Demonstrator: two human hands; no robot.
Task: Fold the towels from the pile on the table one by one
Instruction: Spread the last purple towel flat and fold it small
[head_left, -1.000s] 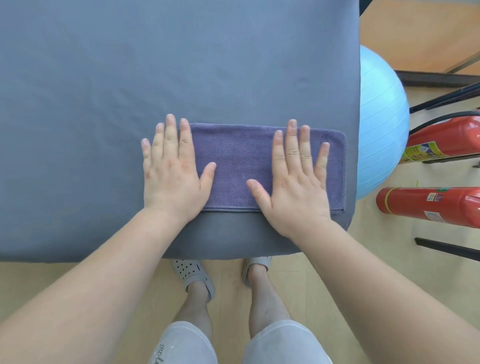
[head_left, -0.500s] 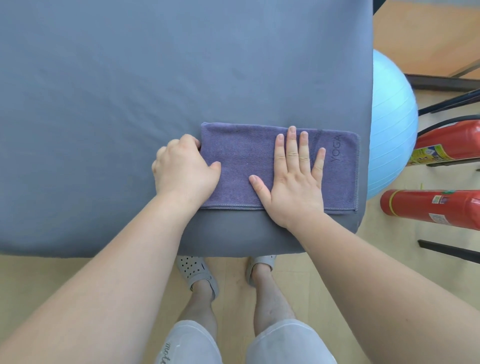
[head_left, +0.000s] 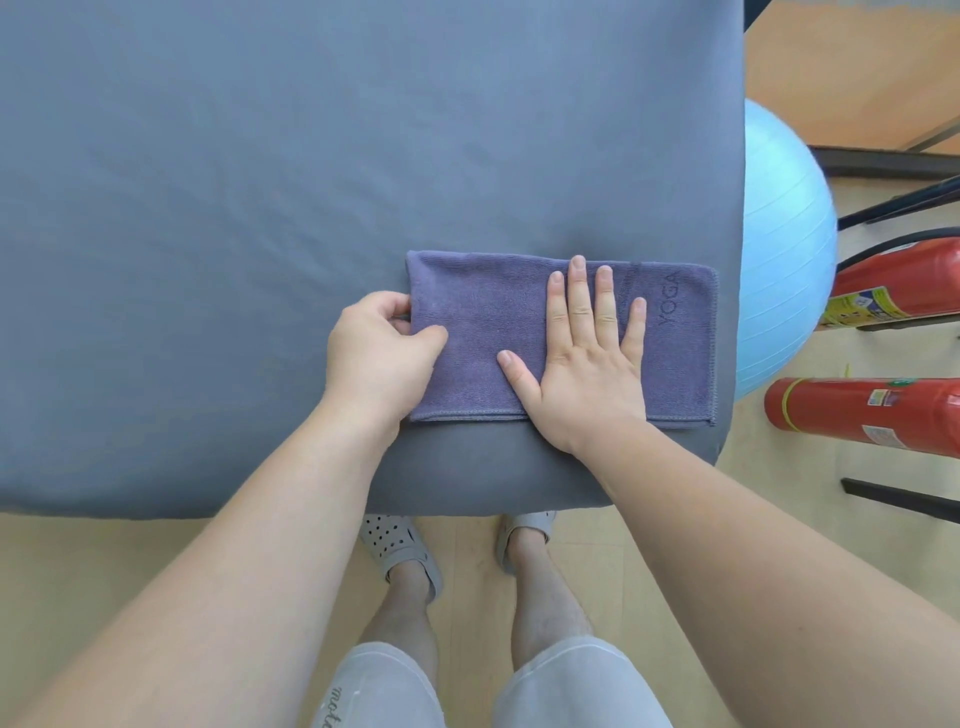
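A purple towel (head_left: 483, 317) marked YOGA lies folded into a long strip near the front right corner of the grey table (head_left: 260, 208). My left hand (head_left: 382, 353) pinches the towel's left end, thumb on top and fingers curled at the edge. My right hand (head_left: 587, 353) presses flat on the middle of the strip with straight fingers. No pile of other towels is in view.
A light blue exercise ball (head_left: 779, 244) sits just off the table's right edge. Two red fire extinguishers (head_left: 862, 415) lie on the wooden floor beyond it, with black metal bars nearby. My legs and sandals stand below the table's front edge.
My left hand went from flat on the towel to curled, then pinched the left end. My right hand slid left toward the middle, uncovering the YOGA mark.
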